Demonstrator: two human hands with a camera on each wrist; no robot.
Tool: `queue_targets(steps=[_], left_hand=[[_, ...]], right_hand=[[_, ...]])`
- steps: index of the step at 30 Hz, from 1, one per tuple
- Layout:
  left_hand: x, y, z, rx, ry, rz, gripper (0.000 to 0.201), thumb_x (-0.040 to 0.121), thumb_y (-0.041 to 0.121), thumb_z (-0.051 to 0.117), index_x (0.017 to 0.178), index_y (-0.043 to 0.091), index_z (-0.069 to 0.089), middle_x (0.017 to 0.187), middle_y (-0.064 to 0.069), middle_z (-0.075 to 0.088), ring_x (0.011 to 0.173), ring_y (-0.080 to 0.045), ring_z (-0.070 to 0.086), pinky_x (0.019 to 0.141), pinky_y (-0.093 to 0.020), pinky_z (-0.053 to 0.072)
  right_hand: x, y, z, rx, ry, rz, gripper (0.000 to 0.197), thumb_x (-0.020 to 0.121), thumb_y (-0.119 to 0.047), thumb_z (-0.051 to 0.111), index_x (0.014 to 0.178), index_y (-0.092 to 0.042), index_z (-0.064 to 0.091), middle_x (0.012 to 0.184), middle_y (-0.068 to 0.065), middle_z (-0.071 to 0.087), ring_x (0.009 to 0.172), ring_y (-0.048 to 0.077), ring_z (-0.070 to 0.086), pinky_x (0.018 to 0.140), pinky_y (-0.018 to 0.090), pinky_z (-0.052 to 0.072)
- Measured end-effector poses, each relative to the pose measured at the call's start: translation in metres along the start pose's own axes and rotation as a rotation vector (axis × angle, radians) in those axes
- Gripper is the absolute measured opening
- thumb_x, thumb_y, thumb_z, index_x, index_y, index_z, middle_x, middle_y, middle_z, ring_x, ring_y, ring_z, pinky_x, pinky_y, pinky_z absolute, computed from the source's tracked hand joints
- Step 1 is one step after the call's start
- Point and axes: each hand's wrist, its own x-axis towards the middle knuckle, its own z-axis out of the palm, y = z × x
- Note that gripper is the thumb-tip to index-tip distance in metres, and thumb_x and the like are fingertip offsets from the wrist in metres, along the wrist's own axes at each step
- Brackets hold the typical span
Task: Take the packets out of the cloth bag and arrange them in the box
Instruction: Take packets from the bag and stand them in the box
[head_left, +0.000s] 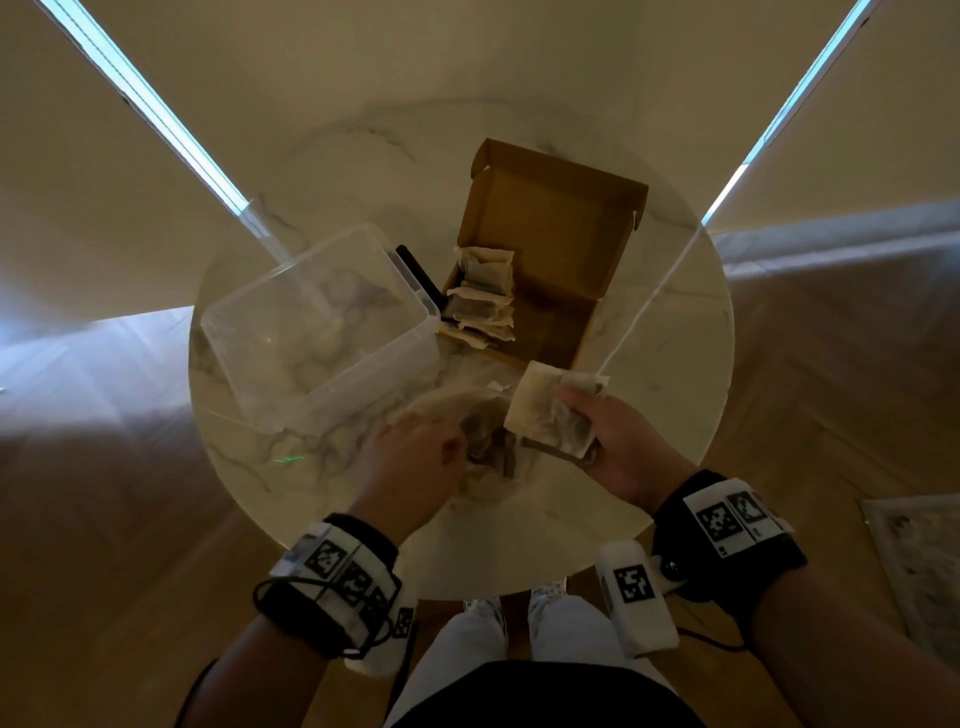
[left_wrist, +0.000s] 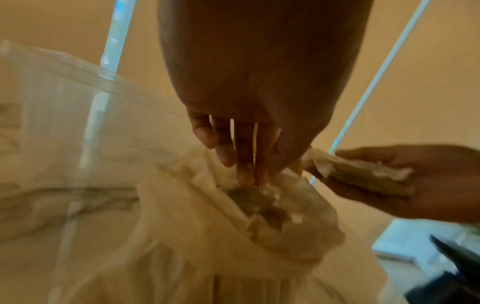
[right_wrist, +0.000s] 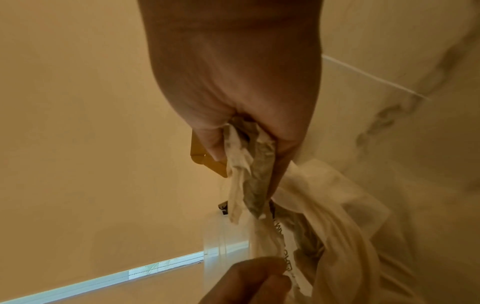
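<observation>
The cream cloth bag (head_left: 447, 408) (left_wrist: 194, 236) (right_wrist: 337, 216) lies crumpled at the table's near edge, with dark packets (left_wrist: 259, 203) showing in its open mouth. My left hand (head_left: 431, 457) (left_wrist: 249, 174) (right_wrist: 249, 281) pinches the bag's rim at the mouth. My right hand (head_left: 582, 415) (right_wrist: 246, 133), raised just right of the bag, grips a couple of pale packets (head_left: 540, 410) (left_wrist: 363, 176) (right_wrist: 249, 174). Beyond them stands the open cardboard box (head_left: 561, 317), with several packets (head_left: 483, 301) stacked along its left side.
A clear plastic container (head_left: 311, 322) (left_wrist: 64, 123) stands left of the box on the round marble table (head_left: 660, 415). A black object (head_left: 415, 275) lies between container and box. A white cable (head_left: 649, 301) crosses the table's right side. A rug (head_left: 919, 571) lies on the floor.
</observation>
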Motion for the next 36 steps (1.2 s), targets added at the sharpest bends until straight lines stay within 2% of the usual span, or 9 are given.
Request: queue_targets(steps=[5, 9, 14, 20, 22, 24, 29, 33, 36], left_hand=[[0.009, 0.017, 0.014, 0.131, 0.073, 0.004, 0.030, 0.097, 0.033, 0.046, 0.122, 0.025, 0.060, 0.128, 0.005, 0.058, 0.115, -0.018, 0.054, 0.089, -0.026, 0.038], [0.020, 0.020, 0.026, 0.157, 0.040, -0.005, 0.032, 0.096, 0.044, 0.043, 0.114, 0.025, 0.062, 0.111, 0.006, 0.065, 0.100, -0.015, 0.060, 0.075, -0.022, 0.035], [0.034, 0.017, 0.040, 0.141, -0.003, -0.106, 0.025, 0.094, 0.034, 0.048, 0.096, 0.022, 0.070, 0.094, 0.002, 0.069, 0.086, -0.018, 0.063, 0.080, -0.033, 0.052], [0.023, 0.022, 0.024, -0.034, 0.213, -0.066, 0.025, 0.099, 0.029, 0.046, 0.113, 0.027, 0.067, 0.106, 0.007, 0.066, 0.093, -0.013, 0.060, 0.075, -0.019, 0.037], [0.015, 0.023, 0.012, -0.093, 0.192, -0.081, 0.021, 0.098, 0.034, 0.049, 0.104, 0.031, 0.068, 0.102, 0.011, 0.065, 0.085, -0.008, 0.057, 0.069, -0.016, 0.038], [0.007, 0.022, 0.002, -0.246, 0.164, -0.071, 0.013, 0.093, 0.031, 0.056, 0.085, 0.027, 0.065, 0.091, 0.010, 0.060, 0.077, -0.010, 0.053, 0.063, -0.019, 0.038], [-0.008, 0.026, -0.020, -1.258, 0.066, -0.226, 0.030, 0.094, 0.003, 0.050, 0.071, 0.019, 0.062, 0.076, 0.006, 0.066, 0.067, -0.011, 0.064, 0.062, -0.029, 0.054], [-0.005, 0.042, -0.014, -1.296, -0.045, -0.278, 0.012, 0.097, 0.012, 0.048, 0.094, 0.011, 0.060, 0.092, -0.008, 0.065, 0.076, -0.018, 0.067, 0.060, -0.033, 0.057], [-0.003, 0.049, -0.009, -1.195, -0.033, -0.241, 0.022, 0.095, 0.029, 0.057, 0.112, 0.015, 0.061, 0.105, -0.007, 0.066, 0.089, -0.022, 0.069, 0.061, -0.033, 0.058]], right_hand=[[-0.002, 0.001, -0.004, -0.043, -0.014, -0.028, 0.024, 0.103, -0.015, 0.040, 0.110, -0.009, 0.062, 0.098, 0.006, 0.076, 0.090, 0.019, 0.074, 0.075, 0.032, 0.061], [0.000, 0.004, -0.007, -0.063, 0.029, -0.026, 0.024, 0.102, -0.016, 0.044, 0.116, -0.009, 0.062, 0.103, 0.009, 0.075, 0.093, 0.022, 0.073, 0.076, 0.034, 0.061], [0.003, 0.007, -0.006, -0.097, 0.028, -0.018, 0.020, 0.102, -0.014, 0.044, 0.108, -0.010, 0.063, 0.090, 0.004, 0.077, 0.082, 0.017, 0.074, 0.066, 0.030, 0.061], [0.002, 0.008, -0.007, -0.145, 0.018, -0.027, 0.021, 0.102, -0.013, 0.044, 0.107, -0.012, 0.064, 0.096, 0.005, 0.077, 0.088, 0.019, 0.074, 0.074, 0.034, 0.061], [0.001, 0.007, -0.008, -0.168, 0.040, -0.041, 0.021, 0.102, -0.014, 0.045, 0.111, -0.011, 0.064, 0.104, 0.008, 0.075, 0.094, 0.022, 0.073, 0.076, 0.035, 0.060], [0.001, 0.006, -0.008, -0.202, 0.051, -0.059, 0.024, 0.102, -0.016, 0.045, 0.116, -0.009, 0.063, 0.113, 0.012, 0.072, 0.103, 0.027, 0.070, 0.084, 0.038, 0.057], [-0.001, 0.008, 0.002, -0.321, 0.061, -0.099, 0.021, 0.100, -0.016, 0.049, 0.110, -0.015, 0.068, 0.111, 0.011, 0.073, 0.104, 0.028, 0.069, 0.091, 0.042, 0.055], [-0.004, 0.016, 0.017, -0.480, 0.044, -0.085, 0.020, 0.100, -0.018, 0.052, 0.112, -0.016, 0.068, 0.110, 0.008, 0.073, 0.097, 0.022, 0.071, 0.081, 0.037, 0.060], [-0.009, 0.019, 0.023, -0.554, 0.037, -0.134, 0.020, 0.100, -0.015, 0.050, 0.109, -0.020, 0.067, 0.103, 0.003, 0.073, 0.089, 0.015, 0.072, 0.066, 0.024, 0.059]])
